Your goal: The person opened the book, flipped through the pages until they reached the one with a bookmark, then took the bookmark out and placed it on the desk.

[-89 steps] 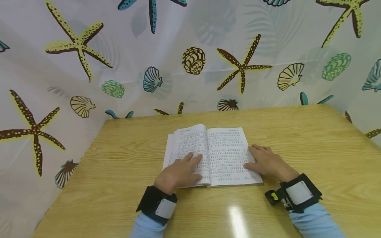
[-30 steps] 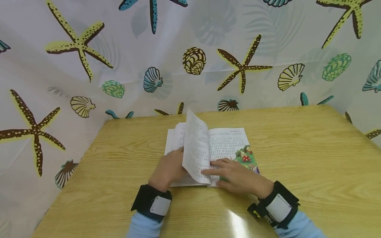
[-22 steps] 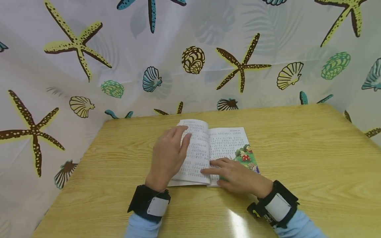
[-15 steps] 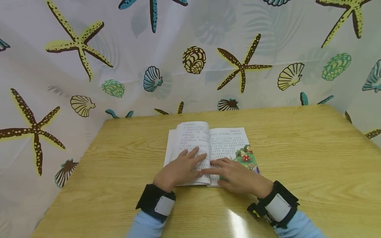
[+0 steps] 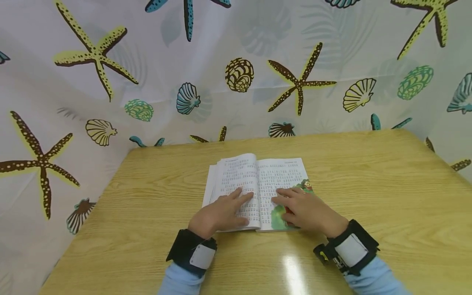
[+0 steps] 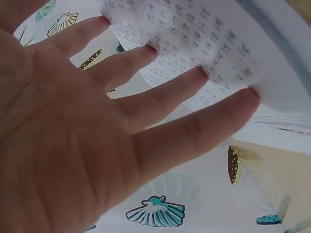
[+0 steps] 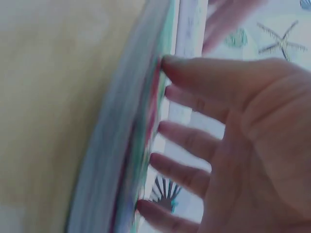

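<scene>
An open book (image 5: 271, 174) lies on the wooden table, its pages covered in lines of small print. My left hand (image 5: 221, 211) rests on the left page with fingers spread. In the left wrist view the straight fingertips (image 6: 252, 97) of that hand touch the printed page (image 6: 184, 29). My right hand (image 5: 309, 211) lies over the lower part of the right page, fingers extended and partly covering a colourful picture there. Seen from the right wrist, the thumb and fingertips of the right hand (image 7: 233, 131) meet the page surface beside the book's thick page edge (image 7: 112, 126).
The light wood table (image 5: 158, 180) spreads around the book on all sides. Behind it hangs a white cloth (image 5: 221, 53) printed with starfish and shells. Both wrists wear black straps (image 5: 352, 248) over light blue sleeves.
A page has been turned over to the left by the left hand, which now lies on it. The right hand has moved from the book's middle to the right, over the right page.
</scene>
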A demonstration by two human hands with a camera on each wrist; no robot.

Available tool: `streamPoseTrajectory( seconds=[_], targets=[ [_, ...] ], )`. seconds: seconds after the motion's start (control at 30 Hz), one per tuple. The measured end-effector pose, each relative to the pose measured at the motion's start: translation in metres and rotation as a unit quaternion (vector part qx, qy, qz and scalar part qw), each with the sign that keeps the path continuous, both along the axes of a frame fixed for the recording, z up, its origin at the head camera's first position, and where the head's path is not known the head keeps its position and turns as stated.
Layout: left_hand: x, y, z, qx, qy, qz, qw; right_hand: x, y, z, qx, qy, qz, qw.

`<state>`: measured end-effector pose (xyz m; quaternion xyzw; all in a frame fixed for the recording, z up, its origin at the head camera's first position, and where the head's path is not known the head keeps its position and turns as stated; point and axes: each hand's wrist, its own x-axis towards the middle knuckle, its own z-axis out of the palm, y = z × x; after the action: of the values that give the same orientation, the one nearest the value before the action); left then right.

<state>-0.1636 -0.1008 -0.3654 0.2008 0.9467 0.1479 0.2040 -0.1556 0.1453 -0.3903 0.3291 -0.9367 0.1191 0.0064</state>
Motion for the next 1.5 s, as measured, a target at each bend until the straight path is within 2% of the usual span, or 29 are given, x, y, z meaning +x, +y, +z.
streamPoseTrajectory(
  seconds=[0.13, 0.3, 0.4, 0.63, 0.87, 0.97, 1.07, 1.2, 1.3, 1.4, 1.5],
  targets=[
    [0.002, 0.001, 0.002, -0.008, -0.004, 0.008, 0.9999, -0.005, 0.019, 0.001, 0.014, -0.026, -0.06, 0.9978],
    [0.002, 0.002, 0.002, -0.006, -0.007, 0.011, 0.9999, -0.011, 0.041, 0.003, -0.003, -0.074, -0.119, 0.9901],
    [0.002, 0.002, 0.002, -0.004, -0.01, 0.012, 0.9999, -0.013, 0.047, 0.003, -0.011, -0.088, -0.128, 0.9878],
    [0.003, 0.001, 0.003, 0.001, -0.011, 0.011, 0.9999, -0.013, 0.047, 0.003, -0.005, -0.09, -0.127, 0.9877],
    [0.003, 0.002, 0.003, 0.001, -0.007, 0.01, 0.9999, -0.013, 0.048, 0.005, -0.008, -0.12, -0.201, 0.9722],
    [0.003, 0.002, 0.003, 0.001, -0.009, 0.01, 0.9999, -0.012, 0.046, 0.006, 0.001, -0.124, -0.201, 0.9716],
    [0.003, 0.002, 0.003, -0.004, -0.009, 0.008, 0.9999, -0.01, 0.04, 0.007, 0.023, -0.099, -0.195, 0.9754],
    [0.003, 0.001, 0.003, -0.009, -0.012, 0.01, 0.9998, -0.008, 0.033, 0.007, 0.027, -0.023, -0.19, 0.9811],
    [0.003, 0.001, 0.002, -0.01, -0.013, 0.01, 0.9998, -0.008, 0.029, 0.007, -0.028, 0.035, -0.206, 0.9775],
    [0.003, 0.0, 0.002, -0.009, -0.014, 0.011, 0.9998, -0.01, 0.028, 0.007, -0.101, 0.074, -0.224, 0.9665],
    [0.003, 0.001, 0.001, -0.007, -0.014, 0.012, 0.9998, -0.01, 0.029, 0.007, -0.131, 0.103, -0.226, 0.9598]
  ],
)
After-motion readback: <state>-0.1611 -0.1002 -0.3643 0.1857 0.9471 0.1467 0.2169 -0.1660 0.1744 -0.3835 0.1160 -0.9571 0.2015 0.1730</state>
